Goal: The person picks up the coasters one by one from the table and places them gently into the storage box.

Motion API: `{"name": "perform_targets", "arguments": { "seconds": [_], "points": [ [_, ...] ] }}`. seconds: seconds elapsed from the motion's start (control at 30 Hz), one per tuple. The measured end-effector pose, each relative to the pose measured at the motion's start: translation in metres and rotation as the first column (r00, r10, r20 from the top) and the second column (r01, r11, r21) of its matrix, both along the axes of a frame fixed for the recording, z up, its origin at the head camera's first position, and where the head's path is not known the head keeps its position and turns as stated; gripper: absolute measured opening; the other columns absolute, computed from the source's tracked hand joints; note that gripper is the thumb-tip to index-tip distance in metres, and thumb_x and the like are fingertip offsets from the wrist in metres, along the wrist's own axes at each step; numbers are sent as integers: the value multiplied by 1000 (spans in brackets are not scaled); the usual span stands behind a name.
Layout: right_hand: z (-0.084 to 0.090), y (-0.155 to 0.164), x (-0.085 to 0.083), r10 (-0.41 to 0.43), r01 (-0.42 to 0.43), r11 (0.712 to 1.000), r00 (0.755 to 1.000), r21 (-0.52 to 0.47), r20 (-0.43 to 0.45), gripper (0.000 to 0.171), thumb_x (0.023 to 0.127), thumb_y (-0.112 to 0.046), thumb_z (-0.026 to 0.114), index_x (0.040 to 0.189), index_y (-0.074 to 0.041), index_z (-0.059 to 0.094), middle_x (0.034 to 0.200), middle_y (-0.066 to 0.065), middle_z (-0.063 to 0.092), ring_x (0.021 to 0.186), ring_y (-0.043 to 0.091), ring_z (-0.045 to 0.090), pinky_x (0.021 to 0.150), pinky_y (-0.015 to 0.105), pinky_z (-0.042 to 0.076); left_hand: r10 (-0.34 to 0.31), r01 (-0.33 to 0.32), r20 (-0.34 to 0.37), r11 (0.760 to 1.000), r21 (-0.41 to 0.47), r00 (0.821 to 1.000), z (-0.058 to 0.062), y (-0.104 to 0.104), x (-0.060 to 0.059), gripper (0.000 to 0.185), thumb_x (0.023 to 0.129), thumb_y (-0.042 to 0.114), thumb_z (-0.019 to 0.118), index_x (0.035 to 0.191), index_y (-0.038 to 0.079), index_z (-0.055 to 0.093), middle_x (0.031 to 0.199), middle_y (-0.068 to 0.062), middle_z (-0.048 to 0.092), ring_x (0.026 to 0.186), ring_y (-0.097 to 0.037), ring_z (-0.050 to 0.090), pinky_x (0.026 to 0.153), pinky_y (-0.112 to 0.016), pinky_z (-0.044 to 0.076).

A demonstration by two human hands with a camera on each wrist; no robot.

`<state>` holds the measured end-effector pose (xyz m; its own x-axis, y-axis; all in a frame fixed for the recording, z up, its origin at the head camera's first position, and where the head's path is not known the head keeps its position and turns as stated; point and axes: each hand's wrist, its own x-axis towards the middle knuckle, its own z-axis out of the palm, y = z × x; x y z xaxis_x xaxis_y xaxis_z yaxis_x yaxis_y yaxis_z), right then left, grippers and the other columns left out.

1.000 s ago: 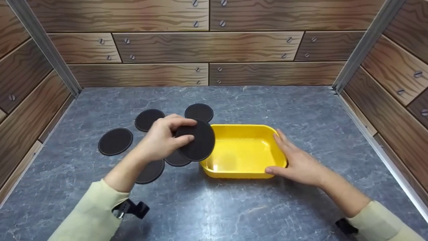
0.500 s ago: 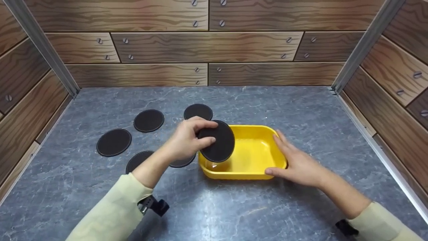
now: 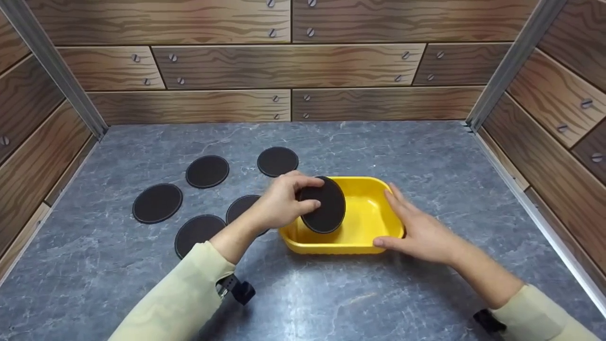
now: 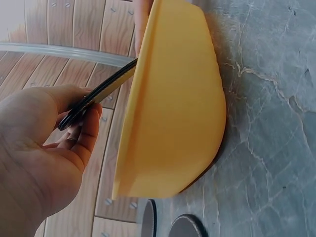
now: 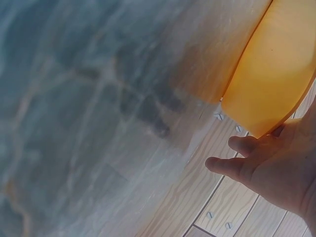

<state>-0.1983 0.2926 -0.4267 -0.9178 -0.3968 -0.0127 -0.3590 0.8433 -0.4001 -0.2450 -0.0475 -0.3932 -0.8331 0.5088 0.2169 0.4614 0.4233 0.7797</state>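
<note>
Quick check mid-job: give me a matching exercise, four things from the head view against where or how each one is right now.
Things:
1. left hand
2. right hand
3. yellow tray
4. five loose black discs

States:
A. lie flat on the grey table, left of the tray
B. rests open against the tray's right side
C. pinches a black disc, tilted over the tray
D. sits on the table between the hands

Pairs: 1-C, 2-B, 3-D, 4-A

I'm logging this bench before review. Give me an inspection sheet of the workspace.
Surface: grey marbled table.
Job's things: black disc held tilted over the yellow tray.
Clutter: five more black discs lying flat left of the tray.
Grippers: left hand pinches the disc; right hand rests open against the tray's right side.
Cables: nothing seen.
Surroundings: wood-plank walls on three sides.
</note>
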Motion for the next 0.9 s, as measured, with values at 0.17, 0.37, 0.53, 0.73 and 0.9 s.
{"name": "perform_targets", "arguments": {
  "seconds": [0.17,0.37,0.53,0.73,0.9],
  "points": [
    [1,0,-1,11,-11,1000,1000,-1,-10,115,92,-71,69,170,-6,15,177,12,0,146,53,39,110,69,40,0,0,15,1000,-12,1000,-3,5,-2,41,96,11,79,136,7,73,125,-8,68,116,-22,61,102,-35,51],
    [0,0,-1,1,-1,1000,1000,-5,-2,114,92,-69,70,171,-8,14,177,11,0,146,53,39,110,70,40,19,-19,8,998,-54,1000,-6,14,-2,41,95,14,81,135,9,74,125,-8,69,117,-22,61,104,-35,49],
    [-1,0,1,1,-2,1000,1000,-16,-9,113,93,-66,72,170,-7,15,177,13,2,148,52,36,112,70,38,5,-3,15,995,-96,1000,-10,25,-4,43,95,13,80,137,8,73,128,-10,68,120,-23,61,106,-33,49],
    [-1,0,1,6,-6,1000,1000,-13,-19,113,93,-66,72,170,-7,15,177,13,2,148,53,36,112,70,37,7,3,54,983,-185,999,-14,34,-7,45,96,11,79,140,5,69,137,-13,65,130,-25,58,112,-35,46],
    [-1,0,0,10,-10,1000,1000,-14,-25,113,93,-65,72,170,-6,16,177,14,3,147,53,37,112,69,38,45,-24,67,957,-290,997,-17,39,-9,50,96,13,81,143,7,67,142,-10,65,136,-24,56,115,-35,44]
  ]
}}
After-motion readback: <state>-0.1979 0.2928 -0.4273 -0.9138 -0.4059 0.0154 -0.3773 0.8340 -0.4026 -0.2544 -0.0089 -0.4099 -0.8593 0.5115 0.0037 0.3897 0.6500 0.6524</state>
